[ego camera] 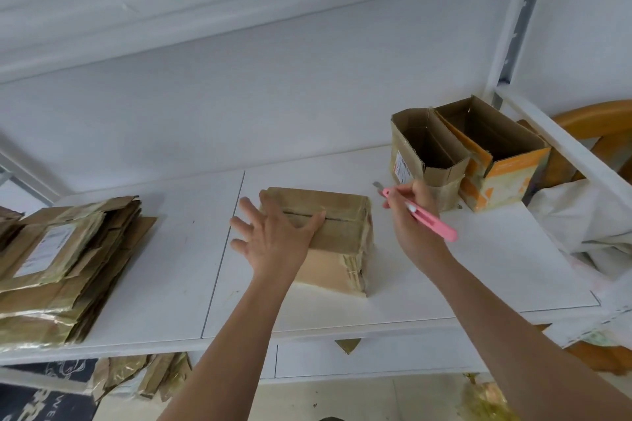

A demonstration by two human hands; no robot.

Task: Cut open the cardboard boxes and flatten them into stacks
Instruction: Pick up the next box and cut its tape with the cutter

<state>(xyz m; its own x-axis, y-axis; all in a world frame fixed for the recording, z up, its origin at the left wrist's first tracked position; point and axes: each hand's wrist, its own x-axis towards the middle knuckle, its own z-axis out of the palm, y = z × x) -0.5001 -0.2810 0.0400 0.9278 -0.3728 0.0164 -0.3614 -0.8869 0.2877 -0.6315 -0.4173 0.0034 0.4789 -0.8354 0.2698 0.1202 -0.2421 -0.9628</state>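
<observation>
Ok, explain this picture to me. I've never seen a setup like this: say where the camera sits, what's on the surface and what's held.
There is no machine here, only a person's two bare arms. One camera, worn on the head, looks forward and down, so the arms reach in from below. The left hand rests flat, fingers spread, on a closed box on the white table. The right hand has a pinching grip on a pink knife, blade out, beside that box. Two open boxes stand behind. A stack of flattened cardboard lies at the left.
</observation>
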